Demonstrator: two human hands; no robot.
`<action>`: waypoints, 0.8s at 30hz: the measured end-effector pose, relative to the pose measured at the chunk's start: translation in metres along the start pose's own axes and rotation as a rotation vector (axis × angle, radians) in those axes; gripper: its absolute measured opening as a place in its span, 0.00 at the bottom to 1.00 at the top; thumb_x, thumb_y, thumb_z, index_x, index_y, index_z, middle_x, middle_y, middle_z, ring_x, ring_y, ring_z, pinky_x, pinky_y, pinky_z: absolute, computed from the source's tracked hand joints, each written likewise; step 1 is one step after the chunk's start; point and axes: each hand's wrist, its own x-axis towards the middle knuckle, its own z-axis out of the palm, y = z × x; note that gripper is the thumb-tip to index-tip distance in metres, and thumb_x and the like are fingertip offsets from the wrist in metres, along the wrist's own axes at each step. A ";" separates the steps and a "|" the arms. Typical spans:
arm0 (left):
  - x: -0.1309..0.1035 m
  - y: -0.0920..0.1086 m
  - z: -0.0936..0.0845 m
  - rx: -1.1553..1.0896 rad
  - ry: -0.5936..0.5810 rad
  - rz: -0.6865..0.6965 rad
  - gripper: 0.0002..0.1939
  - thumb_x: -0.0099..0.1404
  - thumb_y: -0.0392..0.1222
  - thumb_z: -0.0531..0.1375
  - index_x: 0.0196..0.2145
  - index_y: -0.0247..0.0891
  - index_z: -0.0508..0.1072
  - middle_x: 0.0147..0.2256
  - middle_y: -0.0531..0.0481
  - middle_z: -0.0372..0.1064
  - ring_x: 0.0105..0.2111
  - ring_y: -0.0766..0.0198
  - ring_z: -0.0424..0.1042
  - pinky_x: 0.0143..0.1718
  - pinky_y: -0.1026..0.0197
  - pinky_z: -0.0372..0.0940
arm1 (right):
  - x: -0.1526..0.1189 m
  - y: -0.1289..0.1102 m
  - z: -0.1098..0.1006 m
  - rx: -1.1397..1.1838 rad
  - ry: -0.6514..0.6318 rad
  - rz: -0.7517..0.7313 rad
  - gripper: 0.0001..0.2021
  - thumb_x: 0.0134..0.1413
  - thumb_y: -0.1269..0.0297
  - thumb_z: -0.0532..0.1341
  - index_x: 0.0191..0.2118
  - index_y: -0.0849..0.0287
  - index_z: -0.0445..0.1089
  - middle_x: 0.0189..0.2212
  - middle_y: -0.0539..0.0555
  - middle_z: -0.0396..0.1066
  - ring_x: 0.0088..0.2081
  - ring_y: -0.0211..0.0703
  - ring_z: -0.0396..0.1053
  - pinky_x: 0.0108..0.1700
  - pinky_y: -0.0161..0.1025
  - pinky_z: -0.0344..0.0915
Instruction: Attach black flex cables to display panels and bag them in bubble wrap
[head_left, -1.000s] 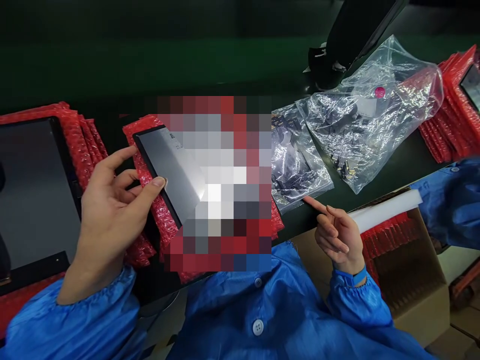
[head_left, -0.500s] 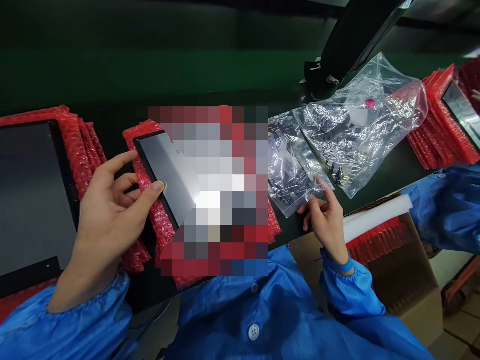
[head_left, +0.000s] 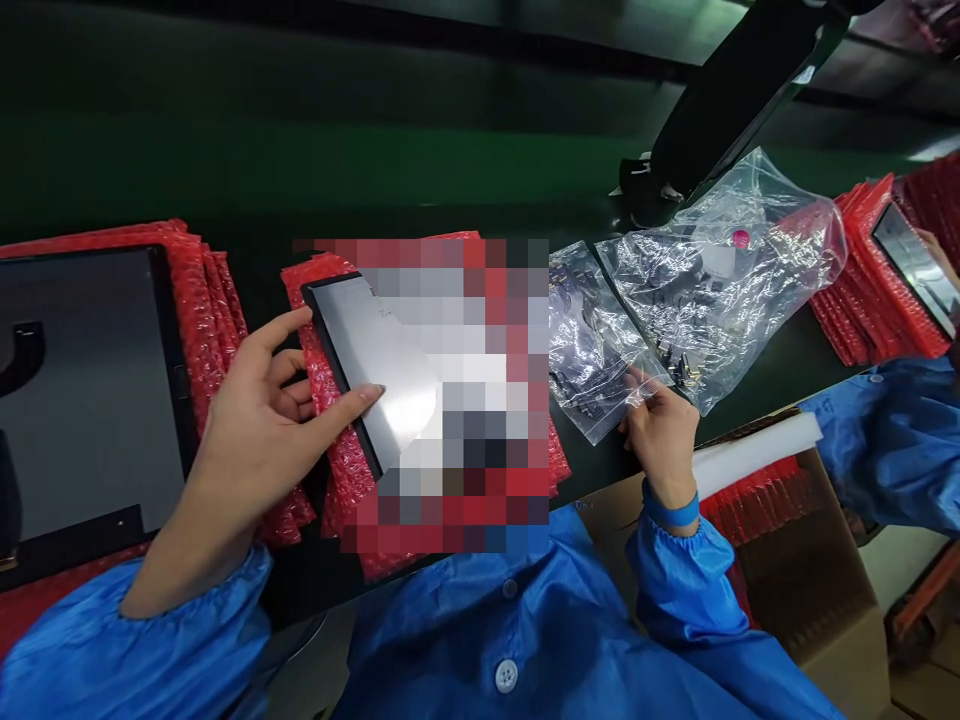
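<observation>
My left hand (head_left: pixel 262 420) is at the left edge of a silver-grey display panel (head_left: pixel 356 345) with a black rim. Its thumb presses on the panel's face and the index finger touches the rim near the top corner. The panel lies on red bubble wrap (head_left: pixel 349 465); a blurred patch hides much of it. With thumb and fingers closed, my right hand (head_left: pixel 664 430) pinches the lower right corner of a clear zip bag (head_left: pixel 596 350). Small dark parts are inside that bag, which lies right of the panel.
A larger dark screen (head_left: pixel 90 370) lies on red bubble wrap at left. A bigger clear bag (head_left: pixel 750 290) holds small parts. Below it stands a cardboard box (head_left: pixel 840 580) with red wrap inside. At right, a co-worker's blue sleeve (head_left: pixel 892 440) is near a wrapped stack (head_left: pixel 847 290).
My right fingers have closed on the zip bag's corner, from loosely touching it. My left thumb has slid further onto the panel's face. The whole view has shifted slightly.
</observation>
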 end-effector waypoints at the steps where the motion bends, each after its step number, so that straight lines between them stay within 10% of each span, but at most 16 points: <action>1: 0.000 -0.001 0.000 0.005 -0.020 0.003 0.50 0.49 0.46 0.74 0.68 0.44 0.63 0.50 0.43 0.77 0.42 0.55 0.81 0.38 0.55 0.81 | 0.000 0.001 0.001 0.018 0.024 0.014 0.24 0.67 0.52 0.58 0.54 0.64 0.80 0.14 0.48 0.69 0.15 0.44 0.68 0.22 0.39 0.66; 10: 0.003 -0.006 -0.001 0.058 -0.073 0.004 0.53 0.49 0.53 0.74 0.70 0.44 0.60 0.60 0.38 0.70 0.48 0.51 0.79 0.43 0.47 0.80 | 0.002 0.000 0.003 0.135 0.066 0.102 0.19 0.59 0.50 0.63 0.41 0.63 0.79 0.15 0.50 0.70 0.13 0.42 0.64 0.18 0.38 0.60; 18: 0.005 0.000 -0.001 0.057 -0.151 0.016 0.62 0.47 0.68 0.74 0.70 0.38 0.57 0.64 0.32 0.65 0.52 0.45 0.77 0.46 0.42 0.79 | 0.000 0.007 0.011 0.156 0.064 -0.007 0.26 0.58 0.47 0.66 0.52 0.63 0.80 0.14 0.44 0.66 0.15 0.39 0.62 0.21 0.36 0.58; 24: 0.005 -0.009 -0.004 0.224 -0.110 0.114 0.50 0.57 0.66 0.67 0.69 0.41 0.60 0.65 0.34 0.66 0.61 0.41 0.71 0.54 0.40 0.75 | -0.005 0.013 0.019 0.193 0.100 -0.096 0.26 0.52 0.45 0.71 0.47 0.62 0.83 0.15 0.43 0.61 0.20 0.36 0.58 0.26 0.35 0.59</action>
